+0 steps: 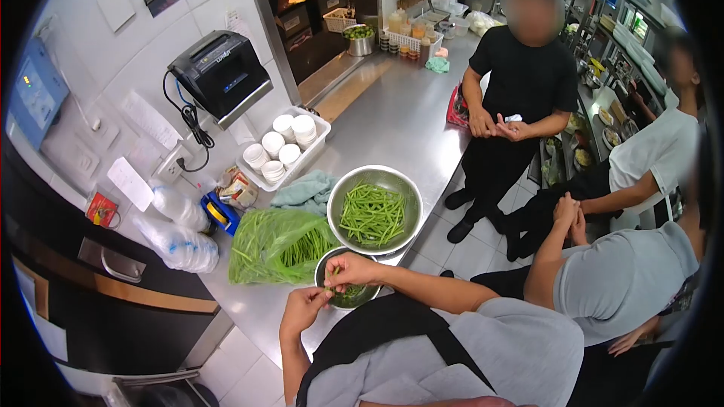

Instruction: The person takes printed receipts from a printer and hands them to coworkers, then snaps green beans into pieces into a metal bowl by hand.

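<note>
Both my hands meet above a smaller metal bowl (351, 299) at the counter's near edge. My right hand (351, 270) pinches a green bean (332, 277) over the bowl's rim. Just left of it, my left hand (305, 309) has its fingertips closed on the same bean. Short green pieces lie in the smaller bowl, partly hidden by my right hand. Beyond it stands a larger metal bowl (413, 191) holding many cut green beans (372, 215). To the left, an open green plastic bag (260, 245) holds long green beans (305, 247).
A teal cloth (305, 191), a white tray (323, 130) of white cups and a blue-yellow tape dispenser (219, 213) sit on the steel counter (369, 124). One person (520, 75) stands across the counter's corner; others stand at the right. A printer (219, 75) hangs on the wall.
</note>
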The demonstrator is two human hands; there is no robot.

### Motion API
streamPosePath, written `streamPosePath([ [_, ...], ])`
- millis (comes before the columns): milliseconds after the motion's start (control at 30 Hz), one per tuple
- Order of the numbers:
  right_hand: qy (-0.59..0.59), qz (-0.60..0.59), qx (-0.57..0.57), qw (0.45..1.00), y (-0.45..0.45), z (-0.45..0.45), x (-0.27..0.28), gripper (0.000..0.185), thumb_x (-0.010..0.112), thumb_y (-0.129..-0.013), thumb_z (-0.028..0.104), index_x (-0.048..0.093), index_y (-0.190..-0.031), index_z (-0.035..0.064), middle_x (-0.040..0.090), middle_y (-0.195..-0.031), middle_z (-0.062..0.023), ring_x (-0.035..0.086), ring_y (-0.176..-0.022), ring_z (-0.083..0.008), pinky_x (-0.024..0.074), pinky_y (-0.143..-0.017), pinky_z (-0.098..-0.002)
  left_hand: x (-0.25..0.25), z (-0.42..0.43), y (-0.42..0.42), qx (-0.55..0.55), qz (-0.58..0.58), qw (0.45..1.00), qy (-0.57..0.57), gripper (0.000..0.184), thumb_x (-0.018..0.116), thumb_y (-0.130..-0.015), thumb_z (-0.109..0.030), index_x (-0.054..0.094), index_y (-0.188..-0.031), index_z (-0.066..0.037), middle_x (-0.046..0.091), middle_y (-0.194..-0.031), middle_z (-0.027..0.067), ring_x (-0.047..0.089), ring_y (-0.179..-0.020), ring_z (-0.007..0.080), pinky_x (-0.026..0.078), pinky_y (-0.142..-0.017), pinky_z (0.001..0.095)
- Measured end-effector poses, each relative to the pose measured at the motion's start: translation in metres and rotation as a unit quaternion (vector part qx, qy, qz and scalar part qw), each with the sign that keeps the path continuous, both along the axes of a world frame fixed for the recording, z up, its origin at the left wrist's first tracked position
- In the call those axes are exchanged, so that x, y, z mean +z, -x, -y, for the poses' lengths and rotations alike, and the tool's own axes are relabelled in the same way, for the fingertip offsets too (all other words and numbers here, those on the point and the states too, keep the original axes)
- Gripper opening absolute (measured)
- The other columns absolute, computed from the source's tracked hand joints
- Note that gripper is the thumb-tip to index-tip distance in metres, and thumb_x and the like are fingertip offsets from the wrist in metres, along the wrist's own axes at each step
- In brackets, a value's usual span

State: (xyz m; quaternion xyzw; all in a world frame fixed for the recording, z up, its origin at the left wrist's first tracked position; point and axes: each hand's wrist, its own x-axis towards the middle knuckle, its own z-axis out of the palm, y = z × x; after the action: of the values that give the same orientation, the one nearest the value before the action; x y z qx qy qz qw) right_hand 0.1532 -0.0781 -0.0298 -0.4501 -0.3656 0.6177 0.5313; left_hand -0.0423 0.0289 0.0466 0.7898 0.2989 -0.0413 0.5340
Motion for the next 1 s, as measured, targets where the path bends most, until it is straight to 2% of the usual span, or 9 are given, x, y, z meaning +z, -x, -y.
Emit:
streamPosePath([
  [33,0.001,0.031,0.007,1.000,-0.004,0.001,0.000,0.019,0.076,-0.094,0.019,0.065,-0.096,0.0031,0.069,-0.084,-0.0032,0.067,-0.070,-0.0095,0.0555,-0.064,-0.0240,0.002,0.002,0.001,0.004,0.012,1.000,0.014,0.022,0.070,-0.096,-0.019,0.078,-0.093,0.001,0.069,-0.070,0.0008,0.053,-0.063,0.0069,0.042,-0.059,0.0259],
  [233,-0.015,-0.035,-0.029,0.999,-0.003,0.008,-0.004,0.014,0.073,-0.096,0.013,0.067,-0.102,0.0012,0.070,-0.087,-0.0045,0.070,-0.077,-0.0117,0.0574,-0.071,-0.0252,-0.011,0.000,0.005,0.000,0.067,0.996,0.063,0.023,0.066,-0.100,-0.019,0.076,-0.101,0.002,0.069,-0.073,0.0013,0.056,-0.069,0.0073,0.043,-0.064,0.0249],
  [300,-0.036,0.004,-0.023,0.999,-0.003,0.006,-0.004,0.015,0.073,-0.096,0.012,0.067,-0.104,0.0006,0.072,-0.088,-0.0055,0.071,-0.078,-0.0123,0.0576,-0.072,-0.0253,-0.025,0.004,-0.003,0.029,0.128,0.985,0.113,0.024,0.063,-0.102,-0.018,0.075,-0.103,0.003,0.070,-0.077,0.0013,0.054,-0.069,0.0071,0.043,-0.065,0.0244],
  [500,-0.038,0.033,-0.055,0.997,-0.006,0.008,0.006,0.016,0.074,-0.093,0.008,0.069,-0.104,-0.0021,0.074,-0.091,-0.0073,0.072,-0.080,-0.0130,0.0570,-0.072,-0.0255,-0.035,-0.003,0.001,-0.010,0.094,0.993,0.074,0.024,0.058,-0.105,-0.018,0.072,-0.104,0.002,0.066,-0.076,0.0008,0.055,-0.067,0.0085,0.043,-0.064,0.0255],
  [600,-0.058,0.093,-0.069,0.992,-0.004,0.009,0.008,0.016,0.074,-0.092,0.007,0.069,-0.102,-0.0032,0.073,-0.092,-0.0083,0.072,-0.081,-0.0140,0.0575,-0.071,-0.0267,-0.037,0.007,-0.008,0.047,0.119,0.981,0.149,0.024,0.057,-0.105,-0.018,0.072,-0.100,0.001,0.065,-0.073,0.0003,0.057,-0.066,0.0096,0.045,-0.063,0.0273],
  [667,-0.070,0.098,-0.080,0.990,-0.003,0.008,0.006,0.015,0.074,-0.092,0.010,0.071,-0.100,-0.0018,0.075,-0.089,-0.0067,0.072,-0.079,-0.0107,0.0556,-0.071,-0.0238,-0.036,0.007,-0.008,0.041,0.091,0.993,0.067,0.025,0.058,-0.104,-0.018,0.072,-0.098,0.001,0.066,-0.071,0.0031,0.060,-0.064,0.0115,0.046,-0.062,0.0292],
  [800,-0.021,0.216,-0.063,0.974,-0.008,0.007,0.016,0.015,0.072,-0.092,0.010,0.074,-0.100,-0.0024,0.075,-0.084,-0.0075,0.072,-0.074,-0.0103,0.0561,-0.067,-0.0244,-0.024,0.010,-0.008,0.032,0.065,0.995,-0.069,0.023,0.057,-0.101,-0.014,0.072,-0.099,0.003,0.068,-0.072,0.0065,0.062,-0.065,0.0122,0.049,-0.062,0.0293],
  [900,0.013,0.244,-0.066,0.967,-0.007,0.006,0.018,0.016,0.072,-0.092,0.011,0.075,-0.101,-0.0028,0.075,-0.080,-0.0079,0.072,-0.071,-0.0108,0.0565,-0.065,-0.0256,-0.025,0.010,-0.005,0.024,0.060,0.988,-0.137,0.023,0.059,-0.100,-0.017,0.072,-0.100,0.003,0.067,-0.068,0.0105,0.064,-0.061,0.0166,0.049,-0.060,0.0328],
  [1000,0.027,0.249,-0.096,0.963,-0.005,0.006,0.020,0.017,0.071,-0.092,0.010,0.075,-0.101,-0.0033,0.075,-0.079,-0.0083,0.072,-0.069,-0.0115,0.0571,-0.064,-0.0267,-0.026,0.010,-0.004,0.064,0.023,0.979,-0.194,0.023,0.062,-0.098,-0.020,0.073,-0.100,0.000,0.068,-0.072,0.0221,0.068,-0.069,0.0393,0.052,-0.066,0.0461],
])
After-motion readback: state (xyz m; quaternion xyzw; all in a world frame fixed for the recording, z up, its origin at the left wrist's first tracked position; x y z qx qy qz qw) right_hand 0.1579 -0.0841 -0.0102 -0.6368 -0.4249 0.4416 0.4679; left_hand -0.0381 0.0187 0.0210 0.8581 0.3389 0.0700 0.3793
